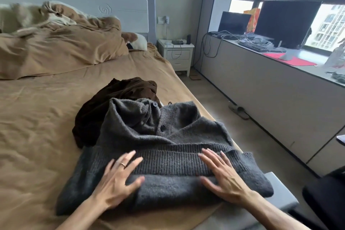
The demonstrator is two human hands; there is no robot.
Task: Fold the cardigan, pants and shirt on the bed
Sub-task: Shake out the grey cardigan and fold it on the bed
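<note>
While laid flat on the folded cardigan (168, 136) on the bed (46, 117), pressing with left hand (117, 179) and right hand (222, 177), fingers (128, 157) wide and straight, gripping nothing.

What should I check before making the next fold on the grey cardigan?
1. Hands placed: ok. The left hand and right hand lie flat and open on the cardigan.
2. Ribbed band straight across: ok.
3. Collar smoothed: not ok. It stands bunched beside the buttons.
4. Clear of other clothes: not ok. The cardigan's top overlaps the brown garment.
5. Fully on the bed: cannot tell. Its right corner reaches the mattress edge.
6. Sleeves tucked in: cannot tell. They are hidden.
</note>
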